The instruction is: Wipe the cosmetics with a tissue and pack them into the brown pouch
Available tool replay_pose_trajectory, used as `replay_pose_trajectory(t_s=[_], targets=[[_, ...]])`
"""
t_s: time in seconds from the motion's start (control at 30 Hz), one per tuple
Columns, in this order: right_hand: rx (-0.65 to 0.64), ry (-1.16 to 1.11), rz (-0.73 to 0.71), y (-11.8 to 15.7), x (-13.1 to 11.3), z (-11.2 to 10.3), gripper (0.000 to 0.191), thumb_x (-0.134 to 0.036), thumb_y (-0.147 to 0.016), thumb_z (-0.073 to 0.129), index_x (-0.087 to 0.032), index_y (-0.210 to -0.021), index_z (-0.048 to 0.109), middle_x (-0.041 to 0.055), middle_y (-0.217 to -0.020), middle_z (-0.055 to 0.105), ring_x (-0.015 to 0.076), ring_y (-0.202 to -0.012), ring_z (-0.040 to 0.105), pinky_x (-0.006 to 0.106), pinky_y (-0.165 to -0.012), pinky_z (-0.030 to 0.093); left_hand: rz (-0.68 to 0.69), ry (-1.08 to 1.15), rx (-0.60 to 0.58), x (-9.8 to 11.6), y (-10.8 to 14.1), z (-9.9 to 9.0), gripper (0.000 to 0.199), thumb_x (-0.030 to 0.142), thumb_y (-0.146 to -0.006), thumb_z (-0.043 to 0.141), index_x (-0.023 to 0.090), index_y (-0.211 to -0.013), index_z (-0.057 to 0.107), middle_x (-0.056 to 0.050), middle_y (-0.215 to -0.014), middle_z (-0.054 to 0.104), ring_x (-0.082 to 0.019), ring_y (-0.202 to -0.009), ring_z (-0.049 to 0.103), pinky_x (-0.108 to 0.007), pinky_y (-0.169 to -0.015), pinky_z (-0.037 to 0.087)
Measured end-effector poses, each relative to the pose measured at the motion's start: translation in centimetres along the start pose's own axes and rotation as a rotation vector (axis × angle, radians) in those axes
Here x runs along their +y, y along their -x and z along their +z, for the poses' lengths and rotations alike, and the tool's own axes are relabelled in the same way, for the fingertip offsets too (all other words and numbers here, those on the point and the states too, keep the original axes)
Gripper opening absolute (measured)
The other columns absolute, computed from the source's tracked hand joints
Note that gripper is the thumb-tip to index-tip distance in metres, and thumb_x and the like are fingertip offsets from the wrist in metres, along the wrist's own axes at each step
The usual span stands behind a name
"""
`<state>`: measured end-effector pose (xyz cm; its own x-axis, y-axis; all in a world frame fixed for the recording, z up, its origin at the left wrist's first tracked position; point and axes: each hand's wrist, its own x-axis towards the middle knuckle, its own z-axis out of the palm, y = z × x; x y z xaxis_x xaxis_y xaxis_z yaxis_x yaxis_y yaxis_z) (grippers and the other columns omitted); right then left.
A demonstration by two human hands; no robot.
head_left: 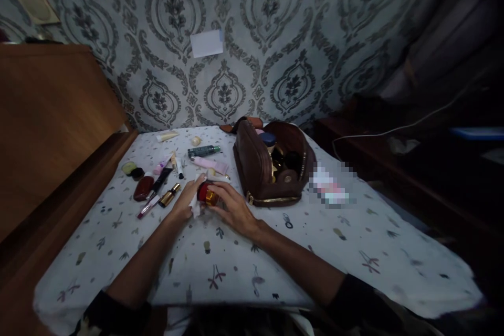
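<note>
Near the middle of the table, my right hand [236, 210] has its fingers around a small red container with a gold, ridged cap [211, 198]. My left hand [187, 198] is closed on a crumpled white tissue [195, 207], which touches the container's red side. Just beyond the hands lie a pink tube [210, 165] and a dark green bottle [203, 150]. Left of my left hand are a gold-and-black bottle [170, 195], a slim pink-and-white tube [148, 207], a black tube [160, 182] and a dark red oval case [144, 188].
An unzipped brown cosmetic bag [242, 173] stands right of the hands, with several items inside. A blurred pinkish item [329, 186] lies beyond it. Farther left are a round green-lidded pot [128, 168] and a cream tube [167, 136]. A wooden panel [51, 131] borders the left side.
</note>
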<state>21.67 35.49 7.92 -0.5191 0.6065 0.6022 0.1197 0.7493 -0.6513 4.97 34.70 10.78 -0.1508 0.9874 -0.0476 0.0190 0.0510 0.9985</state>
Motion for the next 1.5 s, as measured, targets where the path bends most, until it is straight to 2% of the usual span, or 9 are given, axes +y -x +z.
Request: replay_pose_trajectory(t_s=[0.13,0.27,0.47,0.57,0.67,0.83,1.0,1.23,1.5], targets=[[0.002,0.089,-0.016,0.1,-0.3,-0.2,0.048,-0.026,-0.09,0.061,-0.029,-0.137,0.05,0.012,-0.132,0.052,0.0258,-0.125,0.051,0.044,-0.105,0.044,-0.133,0.027,-0.168,0.7,0.6,0.2,0.056,0.074,-0.074,0.056,0.019,-0.067,0.051,0.002,-0.048,0.045,-0.011,-0.042,0.042,-0.022,-0.035,0.028],[0.115,0.156,-0.064,-0.9,-1.9,-2.2,0.047,-0.028,-0.091,0.059,-0.027,-0.137,0.05,0.0128,-0.131,0.054,0.0258,-0.123,0.053,0.042,-0.103,0.046,-0.242,0.038,-0.104,1.1,1.3,0.8,0.049,0.067,-0.067,0.068,0.02,-0.069,0.052,0.003,-0.047,0.048,-0.012,-0.042,0.045,-0.022,-0.036,0.03],[0.31,0.207,-0.031,-3.2,-4.7,-10.1,0.053,-0.035,-0.087,0.065,-0.024,-0.137,0.05,0.0118,-0.13,0.058,0.0265,-0.117,0.056,0.042,-0.099,0.048,-0.325,-0.063,-0.043,1.6,1.6,1.3,0.047,0.064,-0.071,0.066,0.02,-0.064,0.052,0.004,-0.045,0.05,-0.011,-0.035,0.044,-0.023,-0.035,0.031],[0.372,0.152,0.087,-3.8,-4.6,-14.1,0.057,-0.037,-0.085,0.066,-0.024,-0.137,0.05,0.0104,-0.127,0.061,0.0244,-0.109,0.061,0.04,-0.091,0.052,-0.322,-0.093,-0.057,1.7,1.4,1.3,0.048,0.063,-0.072,0.065,0.019,-0.059,0.053,0.003,-0.041,0.048,-0.011,-0.033,0.042,-0.022,-0.034,0.029],[0.403,0.073,0.161,-3.7,-4.3,-16.2,0.057,-0.038,-0.083,0.068,-0.022,-0.135,0.051,0.0082,-0.115,0.066,0.0214,-0.1,0.063,0.039,-0.088,0.053,-0.33,-0.051,-0.037,1.3,1.3,1.5,0.047,0.063,-0.07,0.067,0.018,-0.061,0.056,0.003,-0.043,0.05,-0.01,-0.035,0.043,-0.021,-0.035,0.031],[0.384,0.051,0.198,-2.3,-4.6,-15.1,0.056,-0.035,-0.082,0.068,-0.022,-0.134,0.052,0.0095,-0.119,0.065,0.0223,-0.103,0.063,0.035,-0.082,0.053,-0.278,0.025,-0.001,0.1,1.1,1.8,0.048,0.064,-0.067,0.068,0.017,-0.069,0.058,0.001,-0.049,0.057,-0.012,-0.039,0.051,-0.021,-0.039,0.037],[0.36,0.121,0.14,-1.6,-4.3,-13.4,0.054,-0.035,-0.082,0.068,-0.024,-0.134,0.054,0.0099,-0.127,0.061,0.0252,-0.115,0.059,0.04,-0.094,0.049,-0.202,0.014,-0.016,-0.5,1.2,1.7,0.051,0.066,-0.065,0.069,0.016,-0.07,0.058,0.002,-0.053,0.059,-0.012,-0.045,0.053,-0.021,-0.043,0.038],[0.356,0.182,0.068,-1.1,-4.2,-13.3,0.053,-0.032,-0.086,0.066,-0.022,-0.136,0.051,0.0112,-0.133,0.057,0.0257,-0.121,0.055,0.041,-0.102,0.045,-0.129,-0.052,-0.021,-1.3,1.1,1.7,0.051,0.065,-0.067,0.07,0.016,-0.075,0.06,0.003,-0.058,0.06,-0.013,-0.052,0.055,-0.022,-0.05,0.042],[0.36,0.188,0.014,-0.8,-4.1,-13.2,0.052,-0.031,-0.087,0.064,-0.018,-0.136,0.049,0.0133,-0.134,0.056,0.0253,-0.123,0.054,0.042,-0.104,0.045,0.338,-0.407,-0.134,2.8,0.6,4.0,0.051,0.05,-0.085,0.054,0.014,-0.12,0.06,-0.008,-0.107,0.07,-0.025,-0.092,0.065,-0.037,-0.084,0.052]])
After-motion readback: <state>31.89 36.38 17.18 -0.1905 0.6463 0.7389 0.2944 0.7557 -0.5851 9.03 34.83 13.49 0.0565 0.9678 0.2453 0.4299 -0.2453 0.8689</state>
